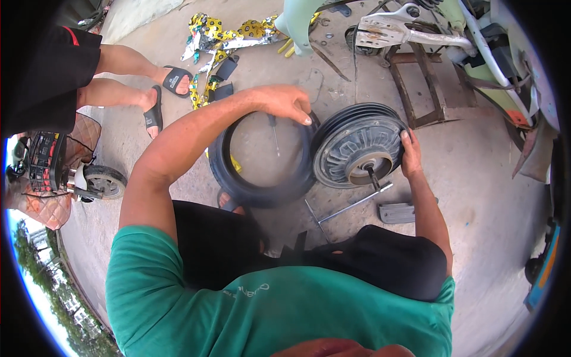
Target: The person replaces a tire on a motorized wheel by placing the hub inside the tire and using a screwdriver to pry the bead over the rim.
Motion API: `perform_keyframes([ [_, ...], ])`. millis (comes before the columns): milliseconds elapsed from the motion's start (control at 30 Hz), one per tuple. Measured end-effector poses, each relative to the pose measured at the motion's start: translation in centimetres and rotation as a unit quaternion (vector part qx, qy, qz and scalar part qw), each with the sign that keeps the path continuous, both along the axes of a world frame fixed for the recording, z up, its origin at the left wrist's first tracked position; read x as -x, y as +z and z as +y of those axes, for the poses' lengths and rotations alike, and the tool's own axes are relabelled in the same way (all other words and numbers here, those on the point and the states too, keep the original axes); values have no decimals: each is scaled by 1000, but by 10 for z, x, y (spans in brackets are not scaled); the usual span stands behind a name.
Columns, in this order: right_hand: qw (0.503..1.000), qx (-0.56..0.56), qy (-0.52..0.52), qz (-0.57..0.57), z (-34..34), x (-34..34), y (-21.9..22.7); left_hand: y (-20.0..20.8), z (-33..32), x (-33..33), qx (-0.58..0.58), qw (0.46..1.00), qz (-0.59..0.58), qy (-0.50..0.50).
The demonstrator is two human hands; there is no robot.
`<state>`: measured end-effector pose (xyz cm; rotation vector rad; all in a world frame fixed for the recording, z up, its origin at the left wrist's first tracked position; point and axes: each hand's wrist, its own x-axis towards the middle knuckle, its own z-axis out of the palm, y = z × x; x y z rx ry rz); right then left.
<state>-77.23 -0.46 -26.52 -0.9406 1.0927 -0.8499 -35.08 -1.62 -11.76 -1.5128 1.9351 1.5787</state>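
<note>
Clearly scuffed, the grey wheel hub (336,156) with its black grooved rim (348,117) tilts just left of your right fingers (405,137), which hold its edge. Your left fingers (302,100), loosely half-open, have the black tire (221,172) beneath them; contact is unclear.

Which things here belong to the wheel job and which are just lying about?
In the job:
black tyre, left hand at its far edge
hub wheel, right hand on its edge
screwdriver and T-handled wrench, probably

Apparently lying about:
yellow patterned wrapping
grey block
flat dark piece
</note>
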Motion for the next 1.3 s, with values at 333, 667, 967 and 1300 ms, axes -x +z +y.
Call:
perform_keyframes([
  [333,997,-62,-29,28,-13,12,-29,-110,84,-168,212,937,-198,192],
  [667,989,63,-31,129,-12,-5,7,2,79,-220,294,908,-226,195],
  [967,981,65,-8,184,-19,-25,16,79,75,-196,316,911,-167,204],
  [1300,986,61,45,152,-20,-20,32,86,52,-96,285,932,-18,223],
])
